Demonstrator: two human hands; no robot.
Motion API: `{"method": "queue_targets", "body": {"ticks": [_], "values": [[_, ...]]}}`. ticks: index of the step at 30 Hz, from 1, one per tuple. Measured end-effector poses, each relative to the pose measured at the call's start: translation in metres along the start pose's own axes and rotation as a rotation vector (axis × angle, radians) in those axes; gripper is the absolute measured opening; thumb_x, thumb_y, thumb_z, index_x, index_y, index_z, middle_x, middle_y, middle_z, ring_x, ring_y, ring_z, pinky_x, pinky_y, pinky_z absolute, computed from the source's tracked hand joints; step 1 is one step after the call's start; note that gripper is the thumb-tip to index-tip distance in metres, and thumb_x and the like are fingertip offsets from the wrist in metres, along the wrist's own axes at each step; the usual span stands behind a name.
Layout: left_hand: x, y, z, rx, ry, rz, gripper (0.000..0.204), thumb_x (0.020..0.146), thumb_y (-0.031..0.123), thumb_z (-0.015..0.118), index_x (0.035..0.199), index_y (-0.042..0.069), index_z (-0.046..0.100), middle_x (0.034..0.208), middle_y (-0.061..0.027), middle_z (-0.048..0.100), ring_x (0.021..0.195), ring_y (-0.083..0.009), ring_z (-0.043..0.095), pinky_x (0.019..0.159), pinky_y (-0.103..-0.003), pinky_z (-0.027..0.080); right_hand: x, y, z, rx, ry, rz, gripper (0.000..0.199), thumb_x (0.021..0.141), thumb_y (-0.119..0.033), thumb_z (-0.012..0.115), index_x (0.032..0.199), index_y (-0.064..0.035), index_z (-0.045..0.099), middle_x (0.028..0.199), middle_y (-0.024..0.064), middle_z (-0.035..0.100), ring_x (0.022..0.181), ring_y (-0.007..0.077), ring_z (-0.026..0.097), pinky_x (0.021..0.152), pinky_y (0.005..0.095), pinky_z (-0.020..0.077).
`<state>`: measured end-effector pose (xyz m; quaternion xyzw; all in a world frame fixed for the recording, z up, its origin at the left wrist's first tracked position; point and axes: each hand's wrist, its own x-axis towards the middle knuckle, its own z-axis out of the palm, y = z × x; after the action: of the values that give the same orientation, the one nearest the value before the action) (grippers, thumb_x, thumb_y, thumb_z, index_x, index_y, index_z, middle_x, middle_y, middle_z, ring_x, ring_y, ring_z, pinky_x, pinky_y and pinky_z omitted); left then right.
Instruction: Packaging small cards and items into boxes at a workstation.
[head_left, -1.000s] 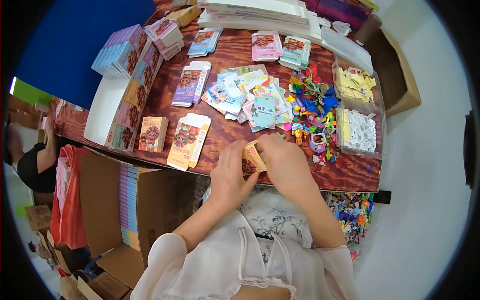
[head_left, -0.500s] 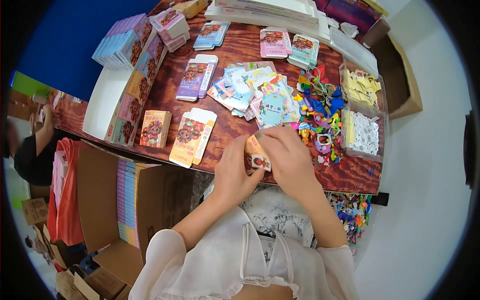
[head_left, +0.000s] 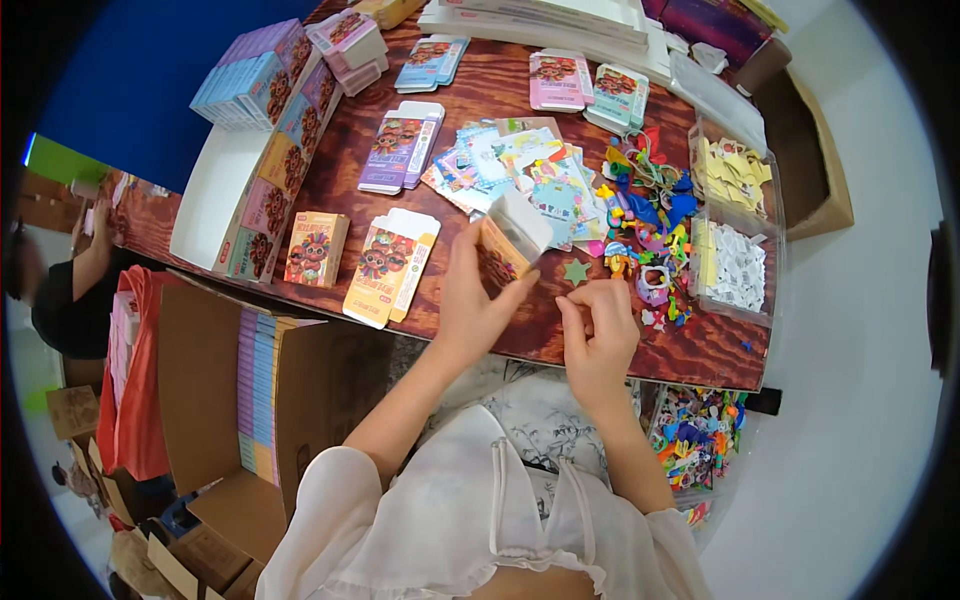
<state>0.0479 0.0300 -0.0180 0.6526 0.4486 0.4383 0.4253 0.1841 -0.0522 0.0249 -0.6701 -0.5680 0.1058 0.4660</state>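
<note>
My left hand [head_left: 474, 300] grips a small orange carton [head_left: 503, 252], tilted, its white inside showing at the open end. My right hand [head_left: 603, 330] is apart from it to the right, over the table's near edge, with fingers curled and thumb close to them; whether anything is between them is hidden. Just beyond its fingertips is a green star [head_left: 576, 271]. Past the carton lies a loose pile of printed cards [head_left: 555, 200]. Small colourful trinkets [head_left: 655, 285] are heaped beside the cards. Left of my left hand are a flattened yellow carton [head_left: 388, 268] and a standing orange box [head_left: 316, 250].
Purple [head_left: 402, 148], blue [head_left: 430, 62], pink [head_left: 560, 80] and green cartons [head_left: 616, 98] lie further back. A clear divided tray [head_left: 697, 290] holds yellow and white slips at right. Display trays line the left. A cardboard box [head_left: 205, 390] stands below; a co-worker [head_left: 75, 290] is far left.
My hands have separated. The left has raised and tilted the carton, whose open end now shows; the right has moved right and down. The green star has come into view.
</note>
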Motion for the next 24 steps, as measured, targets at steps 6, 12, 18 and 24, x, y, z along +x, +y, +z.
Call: {"method": "queue_targets", "body": {"ticks": [6,12,18,24], "values": [[-0.003,0.011,-0.041,-0.425,0.062,-0.155,0.075,0.081,0.002,0.076,0.142,-0.001,0.033,0.129,-0.0139,0.048,0.117,-0.0195,0.054,0.09,-0.032,0.053,-0.007,-0.005,0.037,-0.026,-0.223,-0.097,0.022,0.078,-0.007,0.075,0.094,-0.0015,0.061,0.094,0.0129,0.056,0.082,0.0322,0.06,0.067,0.0399,0.0508],[-0.027,0.01,-0.071,-0.06,-0.001,0.13,0.079,0.071,-0.009,0.069,0.142,0.006,0.037,0.146,-0.0164,0.039,0.134,-0.0273,0.045,0.107,-0.039,0.042,-0.004,-0.011,0.059,-0.083,-0.577,-0.083,0.033,0.076,-0.007,0.075,0.106,-0.0027,0.06,0.106,0.0148,0.052,0.085,0.0364,0.06,0.073,0.047,0.0515],[-0.038,0.007,-0.081,-0.08,-0.011,0.1,0.079,0.07,-0.005,0.073,0.14,0.006,0.039,0.145,-0.0182,0.041,0.138,-0.0301,0.042,0.109,-0.039,0.04,0.005,-0.003,0.03,0.164,-0.496,0.143,0.014,0.082,0.002,0.069,0.091,-0.0013,0.06,0.084,0.0086,0.06,0.071,0.0224,0.061,0.061,0.0326,0.0475],[-0.041,0.002,-0.069,0.078,-0.055,0.065,0.077,0.069,0.005,0.081,0.136,0.002,0.045,0.133,-0.0186,0.052,0.118,-0.0332,0.056,0.099,-0.039,0.047,0.023,-0.066,-0.007,0.28,-0.095,-0.103,0.019,0.079,0.006,0.075,0.085,-0.0033,0.06,0.079,0.0052,0.059,0.063,0.0124,0.056,0.055,0.0251,0.0428]]}}
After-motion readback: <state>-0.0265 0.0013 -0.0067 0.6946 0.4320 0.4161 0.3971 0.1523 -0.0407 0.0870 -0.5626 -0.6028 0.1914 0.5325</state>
